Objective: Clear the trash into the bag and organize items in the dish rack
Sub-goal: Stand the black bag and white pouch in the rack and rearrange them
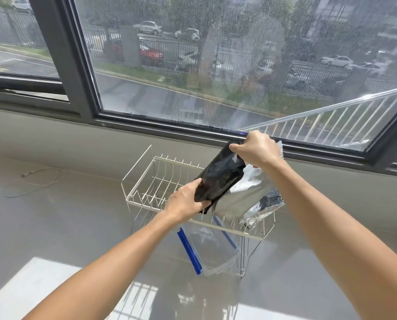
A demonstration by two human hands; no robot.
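Note:
A white wire dish rack (pixel 146 181) stands on the grey floor below a window. Above its right half I hold a glossy black pouch (pixel 220 179), tilted. My left hand (pixel 186 203) grips the pouch's lower end. My right hand (pixel 257 150) grips its upper end together with a silver foil bag (pixel 243 195) that hangs just behind it. Crumpled foil (pixel 262 211) rests on the rack's right edge. A clear plastic box with blue clips (pixel 209 248) sits tilted under the rack.
A thin white cable (pixel 42 179) lies on the floor to the left. The grey window ledge and dark frame (pixel 169 129) run close behind the rack. Sunlit patches fall on the floor near me.

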